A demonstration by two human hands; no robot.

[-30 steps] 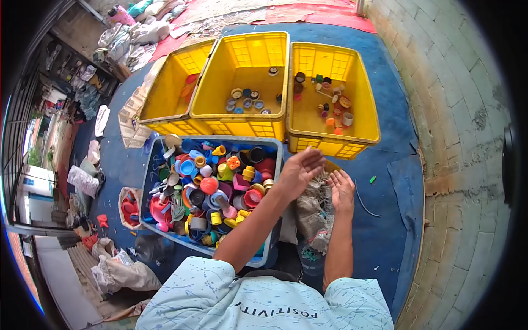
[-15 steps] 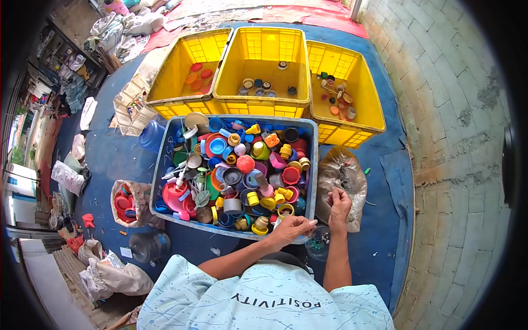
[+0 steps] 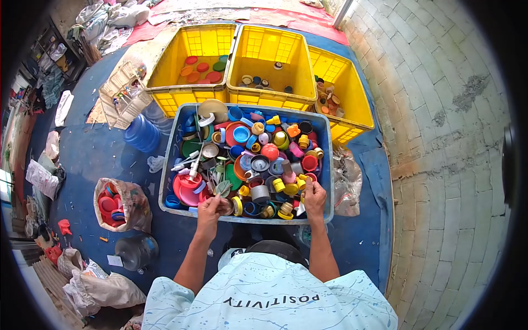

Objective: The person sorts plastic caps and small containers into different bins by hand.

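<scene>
A large blue bin (image 3: 328, 165) full of mixed plastic caps and lids stands in front of me. My left hand (image 3: 208, 215) is at its near rim, fingers closed at the edge of a brownish round lid (image 3: 225, 207). Just above that lid lies a grey-green leaf-shaped piece (image 3: 223, 188). Over the near right part of the bin is my right hand (image 3: 315, 200), its fingers pinched together; what they hold, if anything, is hidden. Yellow caps (image 3: 291, 189) and a grey cylindrical cap (image 3: 260, 193) lie to its left.
Behind the bin stand three yellow crates: left (image 3: 159, 71), middle (image 3: 269, 97) and right (image 3: 352, 124), with sorted caps inside. A sack (image 3: 137, 204) of red lids and a dark water jug (image 3: 137, 252) are at left. A plastic bag (image 3: 347, 190) lies right, near the block wall (image 3: 434, 220).
My left hand has moved left, away from my right hand, to the brownish lid. My right hand has shifted from above the plastic bag to over the bin. The view has turned slightly.
</scene>
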